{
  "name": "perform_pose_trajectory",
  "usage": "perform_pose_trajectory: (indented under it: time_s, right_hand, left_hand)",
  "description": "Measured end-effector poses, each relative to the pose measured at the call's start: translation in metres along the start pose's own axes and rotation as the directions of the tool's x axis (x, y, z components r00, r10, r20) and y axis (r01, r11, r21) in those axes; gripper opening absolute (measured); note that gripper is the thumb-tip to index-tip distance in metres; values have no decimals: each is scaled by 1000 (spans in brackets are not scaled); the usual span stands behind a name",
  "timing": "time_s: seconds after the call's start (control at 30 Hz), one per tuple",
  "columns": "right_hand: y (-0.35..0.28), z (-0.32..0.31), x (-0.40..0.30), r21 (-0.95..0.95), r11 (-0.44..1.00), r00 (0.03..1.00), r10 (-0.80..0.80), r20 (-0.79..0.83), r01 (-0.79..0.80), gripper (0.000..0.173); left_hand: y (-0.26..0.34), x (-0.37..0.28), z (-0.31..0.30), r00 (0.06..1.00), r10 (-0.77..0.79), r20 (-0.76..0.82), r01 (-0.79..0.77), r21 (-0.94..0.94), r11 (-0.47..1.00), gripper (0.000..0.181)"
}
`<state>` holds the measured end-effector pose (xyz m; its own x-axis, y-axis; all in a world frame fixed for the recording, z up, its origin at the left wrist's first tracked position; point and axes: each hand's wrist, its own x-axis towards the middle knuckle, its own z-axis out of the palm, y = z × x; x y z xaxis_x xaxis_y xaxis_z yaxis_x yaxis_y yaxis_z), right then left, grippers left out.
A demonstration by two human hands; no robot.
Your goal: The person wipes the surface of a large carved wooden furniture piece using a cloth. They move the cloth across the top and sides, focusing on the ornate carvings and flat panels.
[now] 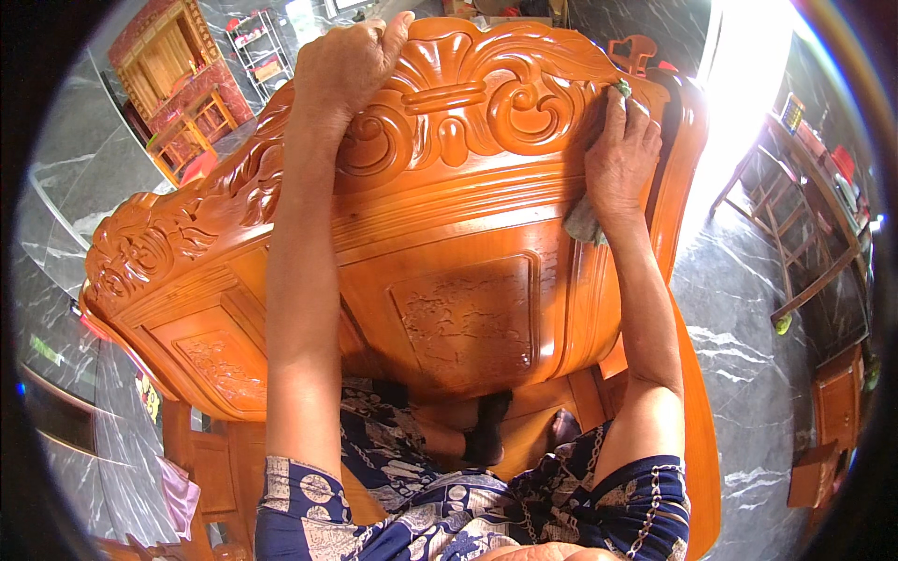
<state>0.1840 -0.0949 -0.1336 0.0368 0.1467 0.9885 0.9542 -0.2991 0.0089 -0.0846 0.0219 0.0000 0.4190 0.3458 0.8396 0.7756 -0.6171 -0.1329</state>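
Before me rises the carved wooden backrest (452, 210) of a large glossy orange-brown settee, with scrollwork along its crest and a carved landscape panel below. On its top edge, left of the centre carving, rests my left hand (347, 66), gripping the wood with the thumb pointing up. Under my right hand (623, 154) is a grey-green cloth (586, 221), pressed against the carved right end of the crest. One bit of the cloth pokes out above the fingertips and a larger fold hangs below the palm. My feet are on the wooden seat (537, 428).
Right of the settee stands a wooden table frame (817, 231) bearing assorted items, with a cardboard box (814, 477) lower down. A metal shelf rack (259, 52) and a wooden stool (186, 140) are at upper left. A pink cloth (179, 494) hangs at lower left.
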Motion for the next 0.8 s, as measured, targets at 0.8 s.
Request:
perform_pose_trajectory:
  time_s: [0.8]
  right_hand:
    - [26, -4, 28, 345, 938, 998, 2, -64, 20, 36]
  left_hand:
    - [7, -1, -8, 1000, 9, 2, -9, -10, 1000, 56]
